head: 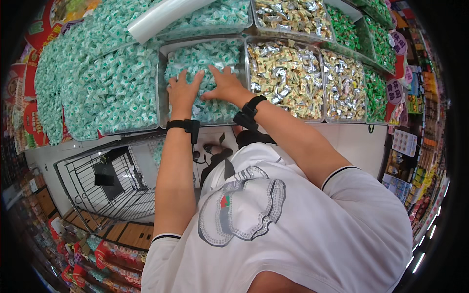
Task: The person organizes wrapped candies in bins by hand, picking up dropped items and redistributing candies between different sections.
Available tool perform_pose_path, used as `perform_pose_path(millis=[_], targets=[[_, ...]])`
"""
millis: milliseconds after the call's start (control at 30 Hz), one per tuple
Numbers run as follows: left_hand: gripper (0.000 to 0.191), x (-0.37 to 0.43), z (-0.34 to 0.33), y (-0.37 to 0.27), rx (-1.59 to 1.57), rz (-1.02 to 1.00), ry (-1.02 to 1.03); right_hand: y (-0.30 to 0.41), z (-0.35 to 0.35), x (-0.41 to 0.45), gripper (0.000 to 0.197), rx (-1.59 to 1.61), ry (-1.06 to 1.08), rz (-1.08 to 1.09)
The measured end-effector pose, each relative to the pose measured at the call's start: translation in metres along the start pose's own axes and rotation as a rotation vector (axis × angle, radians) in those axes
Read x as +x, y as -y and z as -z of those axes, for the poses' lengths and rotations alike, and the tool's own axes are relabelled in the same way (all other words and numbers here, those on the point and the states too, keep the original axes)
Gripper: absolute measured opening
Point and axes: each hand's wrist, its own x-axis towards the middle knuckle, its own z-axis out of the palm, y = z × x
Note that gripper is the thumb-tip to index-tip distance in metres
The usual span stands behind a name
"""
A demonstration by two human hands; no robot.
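Both of my hands reach into a clear plastic bin [161, 88] of small candies in pale teal wrappers [209, 55]. My left hand [182, 91] rests palm down over the candies on the bin's left side, its fingers spread. On the right, my right hand [225, 85] lies among the same candies with its thumb and fingers apart. Neither hand shows a candy gripped; what is under the palms is hidden. A black strap with a small device [192, 128] circles my left wrist, and a similar strapped device [249, 111] is on my right wrist.
Gold- and silver-wrapped candies [285, 80] fill the bin to the right, with green-wrapped ones [375, 95] beyond. More teal candies [113, 88] are heaped at the left. A roll of clear plastic bags [161, 20] lies across the back bins. A wire shopping cart [110, 190] stands at my left.
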Motion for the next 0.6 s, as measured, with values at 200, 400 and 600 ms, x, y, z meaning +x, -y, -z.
perform_pose_path(millis=[200,400,600], targets=[[0.094,0.01,-0.004,0.005,-0.311,0.011,0.016,0.007,-0.008,0.006,0.118,0.382,-0.059,-0.017],[0.095,0.023,-0.018,0.005,-0.703,0.087,0.045,0.018,-0.008,0.007,0.111,0.801,0.053,-0.052],[0.099,0.018,-0.017,-0.007,-0.9,0.083,0.061,0.016,-0.003,0.004,0.103,0.67,-0.088,0.115]])
